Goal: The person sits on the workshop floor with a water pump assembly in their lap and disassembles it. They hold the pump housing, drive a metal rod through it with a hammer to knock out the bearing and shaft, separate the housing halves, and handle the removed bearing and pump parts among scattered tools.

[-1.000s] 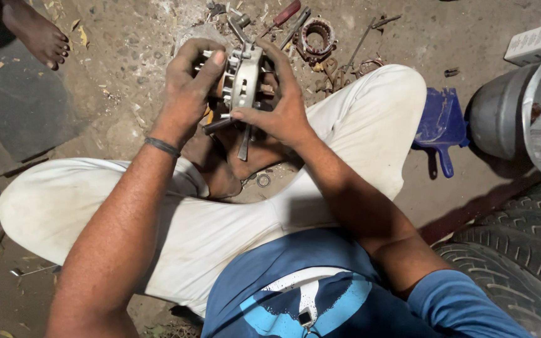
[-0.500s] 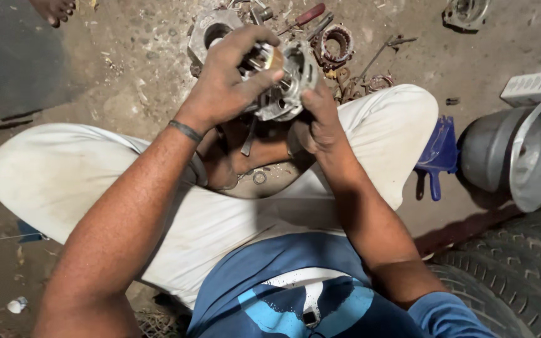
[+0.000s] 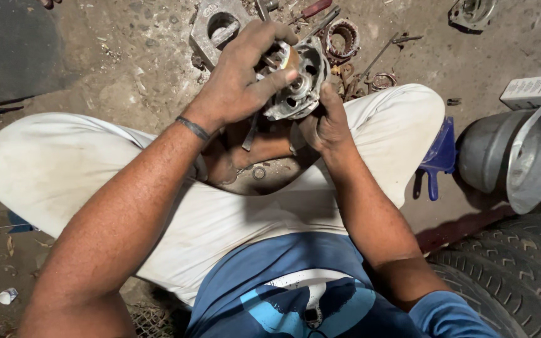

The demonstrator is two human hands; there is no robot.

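Observation:
I sit cross-legged on a dirt floor in white trousers. A grey cast-metal motor housing (image 3: 300, 81) with round openings is held over my lap. My left hand (image 3: 239, 78) wraps over its top and left side, fingers curled around a small orange-brown part on it. My right hand (image 3: 325, 122) grips the housing from below and the right, thumb pressed on its rim. A thin metal rod (image 3: 250, 133) hangs beneath the housing, partly hidden by my hands.
On the ground ahead lie a square metal casting (image 3: 217, 28), a copper-wound coil (image 3: 342, 36), a red-handled screwdriver (image 3: 311, 9) and loose wire. A metal bucket (image 3: 515, 156) lies on its side at right, beside a blue tool (image 3: 436, 159), a white box (image 3: 533, 91) and a tyre (image 3: 508, 275).
Both hands have shifted the housing slightly to the right and turned it. My left hand has moved from the housing's left side onto its top. The view has tilted downwards.

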